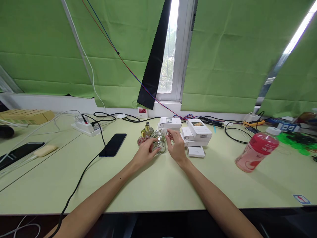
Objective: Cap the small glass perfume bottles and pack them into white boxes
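At the middle of the table, small glass perfume bottles stand close together. My left hand (146,151) is curled round the side of a clear, rounded glass perfume bottle (161,149), with thumb and fingers on it. My right hand (176,145) pinches a small silver bottle cap (167,133) just right of that bottle; what lies under the fingers is partly hidden. Behind my left hand are a gold-capped pinkish bottle (143,137) and another yellowish bottle with a dark top (148,128).
White printed boxes (198,129) are stacked right of my right hand, with a small white box (196,152) in front. A black phone (113,144) lies to the left, crossed by a black cable. A pink drink bottle (256,152) stands right; a power strip (86,127) sits back left.
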`<state>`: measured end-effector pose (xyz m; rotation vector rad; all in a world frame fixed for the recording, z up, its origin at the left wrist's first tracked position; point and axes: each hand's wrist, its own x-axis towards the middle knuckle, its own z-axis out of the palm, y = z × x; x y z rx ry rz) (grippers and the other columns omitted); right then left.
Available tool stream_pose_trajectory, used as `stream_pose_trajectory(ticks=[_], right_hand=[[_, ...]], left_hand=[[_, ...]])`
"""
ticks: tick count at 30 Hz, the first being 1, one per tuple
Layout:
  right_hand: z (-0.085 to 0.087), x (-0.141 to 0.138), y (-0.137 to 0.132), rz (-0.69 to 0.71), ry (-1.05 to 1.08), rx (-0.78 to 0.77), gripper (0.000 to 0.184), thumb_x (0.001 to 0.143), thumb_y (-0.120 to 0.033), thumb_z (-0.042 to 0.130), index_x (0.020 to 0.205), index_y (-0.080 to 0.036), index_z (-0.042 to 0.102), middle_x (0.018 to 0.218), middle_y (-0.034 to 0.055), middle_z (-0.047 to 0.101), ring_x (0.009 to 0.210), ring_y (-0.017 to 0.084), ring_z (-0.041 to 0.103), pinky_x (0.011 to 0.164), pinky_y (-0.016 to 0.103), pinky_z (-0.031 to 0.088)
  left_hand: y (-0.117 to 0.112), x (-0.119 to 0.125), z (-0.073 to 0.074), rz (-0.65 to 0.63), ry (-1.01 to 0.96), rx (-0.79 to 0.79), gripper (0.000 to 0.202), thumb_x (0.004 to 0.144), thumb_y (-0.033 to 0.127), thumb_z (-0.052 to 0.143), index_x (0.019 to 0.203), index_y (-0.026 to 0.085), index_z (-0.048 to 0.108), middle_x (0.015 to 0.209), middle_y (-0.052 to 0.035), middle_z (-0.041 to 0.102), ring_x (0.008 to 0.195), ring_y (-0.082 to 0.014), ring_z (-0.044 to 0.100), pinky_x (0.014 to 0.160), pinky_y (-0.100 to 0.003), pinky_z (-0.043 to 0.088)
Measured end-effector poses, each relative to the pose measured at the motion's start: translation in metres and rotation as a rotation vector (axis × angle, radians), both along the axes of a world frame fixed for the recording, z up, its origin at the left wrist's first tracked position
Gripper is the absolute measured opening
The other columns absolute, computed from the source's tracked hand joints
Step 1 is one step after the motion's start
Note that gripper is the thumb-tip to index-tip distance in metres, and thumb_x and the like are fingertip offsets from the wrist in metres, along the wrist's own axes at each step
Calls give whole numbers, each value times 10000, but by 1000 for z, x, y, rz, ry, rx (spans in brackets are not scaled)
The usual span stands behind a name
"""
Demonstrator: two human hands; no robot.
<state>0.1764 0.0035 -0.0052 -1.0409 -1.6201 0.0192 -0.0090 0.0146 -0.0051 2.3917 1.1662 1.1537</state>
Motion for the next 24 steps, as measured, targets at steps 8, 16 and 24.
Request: stream_pose_trajectory(ticks=[8, 16, 24], right_hand=[[-1, -14, 0, 0, -7, 111, 269, 1039, -278, 481, 1273, -202, 591, 1021, 90, 691, 913, 203, 642, 840, 330, 545], [-3, -17, 2, 48, -54, 120, 279, 1043, -255, 482, 1283, -209, 616, 1046, 90, 724, 1010, 218, 616, 897, 348, 539], [-3, -19, 4, 51, -91, 50, 287, 1047, -258, 464, 1277, -220, 632, 1059, 92, 723, 1035, 232, 620, 941, 377, 534]], left_hand=[[0, -1, 0, -4, 31, -2, 269, 897, 334, 634, 1105, 165, 621, 652, 54, 490, 583, -134, 481, 588, -264, 366], [1, -1, 0, -15, 40, 13, 253, 897, 296, 625, 1117, 173, 625, 638, 57, 473, 584, -133, 468, 587, -259, 350], [0, 0, 0, -20, 24, 5, 256, 898, 305, 627, 1116, 171, 627, 641, 54, 482, 578, -135, 476, 580, -263, 356]])
